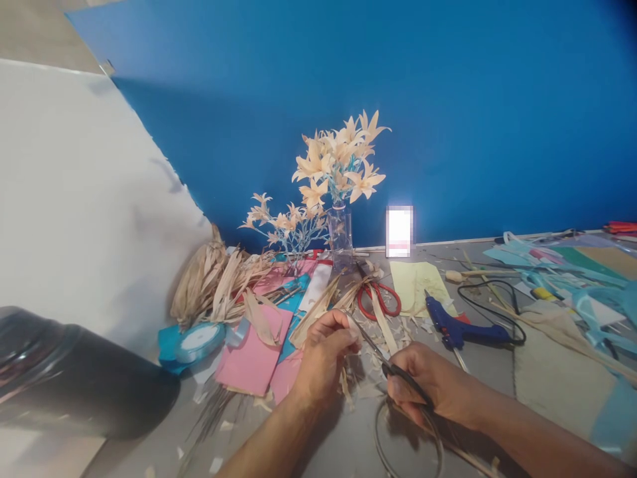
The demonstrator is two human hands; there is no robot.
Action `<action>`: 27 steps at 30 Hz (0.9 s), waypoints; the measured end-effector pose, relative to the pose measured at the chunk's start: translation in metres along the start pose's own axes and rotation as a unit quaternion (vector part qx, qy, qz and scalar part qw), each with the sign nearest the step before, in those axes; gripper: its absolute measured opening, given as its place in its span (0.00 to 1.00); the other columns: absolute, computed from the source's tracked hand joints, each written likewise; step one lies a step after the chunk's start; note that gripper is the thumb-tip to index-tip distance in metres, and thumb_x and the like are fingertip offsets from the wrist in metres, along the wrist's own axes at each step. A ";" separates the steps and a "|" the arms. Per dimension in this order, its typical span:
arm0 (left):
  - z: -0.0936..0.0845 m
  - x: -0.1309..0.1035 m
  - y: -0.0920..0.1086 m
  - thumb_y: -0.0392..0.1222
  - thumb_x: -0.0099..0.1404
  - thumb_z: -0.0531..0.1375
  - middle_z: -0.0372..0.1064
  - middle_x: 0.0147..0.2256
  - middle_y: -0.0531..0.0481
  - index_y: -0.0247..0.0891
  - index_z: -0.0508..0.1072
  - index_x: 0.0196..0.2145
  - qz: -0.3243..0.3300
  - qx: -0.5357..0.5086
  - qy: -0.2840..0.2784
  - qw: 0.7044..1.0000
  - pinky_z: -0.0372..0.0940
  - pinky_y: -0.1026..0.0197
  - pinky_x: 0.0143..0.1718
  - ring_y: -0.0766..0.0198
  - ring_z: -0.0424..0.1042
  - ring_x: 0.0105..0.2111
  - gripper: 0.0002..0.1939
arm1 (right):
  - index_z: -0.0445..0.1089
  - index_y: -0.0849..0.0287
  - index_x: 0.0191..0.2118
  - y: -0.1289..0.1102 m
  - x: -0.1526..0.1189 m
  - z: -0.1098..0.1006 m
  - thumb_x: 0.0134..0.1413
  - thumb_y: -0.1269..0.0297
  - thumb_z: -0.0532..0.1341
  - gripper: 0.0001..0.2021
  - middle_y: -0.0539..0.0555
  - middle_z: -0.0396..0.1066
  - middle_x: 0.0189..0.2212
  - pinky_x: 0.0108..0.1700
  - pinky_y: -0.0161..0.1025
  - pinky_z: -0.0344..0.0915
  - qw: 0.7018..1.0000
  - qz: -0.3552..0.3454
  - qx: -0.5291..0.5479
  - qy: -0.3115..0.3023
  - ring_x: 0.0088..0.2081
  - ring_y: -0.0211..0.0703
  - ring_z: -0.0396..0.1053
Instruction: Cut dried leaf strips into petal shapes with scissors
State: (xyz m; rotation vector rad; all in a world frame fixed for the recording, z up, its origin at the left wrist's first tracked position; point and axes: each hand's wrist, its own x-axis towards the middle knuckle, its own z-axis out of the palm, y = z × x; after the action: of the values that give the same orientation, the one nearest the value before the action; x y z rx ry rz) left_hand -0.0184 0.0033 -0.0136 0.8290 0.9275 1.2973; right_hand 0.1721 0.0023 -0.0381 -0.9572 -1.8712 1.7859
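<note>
My right hand (418,385) holds dark-handled scissors (375,348), their blades pointing up and left toward my left hand. My left hand (328,345) is closed in a pinch near the blade tips; what lies between its fingertips is too small to make out. A thin ring-shaped loop (379,435) hangs below my right hand. Dried husk strips (381,318) and small cut scraps lie around and beneath both hands. Just beyond them rests a pair of red-handled scissors (397,302).
Behind stand a glass vase (341,236) of cream flowers (343,159) and a husk bundle (199,285). Left are pink paper (253,352), a ribbon roll (202,342) and a dark cylinder (84,378). Right lies a blue glue gun (460,325) with its cord.
</note>
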 end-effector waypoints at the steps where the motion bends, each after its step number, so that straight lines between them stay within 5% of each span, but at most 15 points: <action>1: 0.000 0.000 0.001 0.34 0.50 0.62 0.67 0.19 0.54 0.39 0.68 0.22 -0.005 -0.003 -0.001 1.000 0.58 0.64 0.29 0.67 0.63 0.22 0.05 | 0.64 0.60 0.14 0.000 0.000 0.000 0.53 0.43 0.60 0.28 0.47 0.54 0.11 0.23 0.36 0.45 1.000 -0.002 -0.005 0.000 0.17 0.32 0.48; 18: -0.001 0.003 -0.004 0.36 0.48 0.67 0.66 0.19 0.56 0.38 0.69 0.24 -0.024 -0.028 0.013 0.999 0.57 0.66 0.27 0.70 0.63 0.21 0.08 | 0.62 0.60 0.12 0.001 0.003 0.000 0.52 0.39 0.62 0.31 0.48 0.54 0.10 0.23 0.38 0.44 1.000 0.016 -0.007 0.025 0.16 0.32 0.48; 27: -0.001 0.001 -0.015 0.39 0.49 0.71 0.67 0.21 0.55 0.37 0.72 0.24 -0.055 -0.032 -0.015 0.998 0.57 0.66 0.26 0.71 0.63 0.21 0.11 | 0.69 0.60 0.32 -0.005 0.008 0.001 0.46 0.57 0.69 0.13 0.47 0.68 0.24 0.28 0.33 0.56 0.969 -0.010 0.064 0.240 0.26 0.35 0.60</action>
State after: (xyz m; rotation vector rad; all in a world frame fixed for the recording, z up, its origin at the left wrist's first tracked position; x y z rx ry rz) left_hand -0.0130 0.0026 -0.0278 0.7365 0.8913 1.2105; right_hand 0.1651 0.0074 -0.0346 -1.1886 -1.4402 1.4722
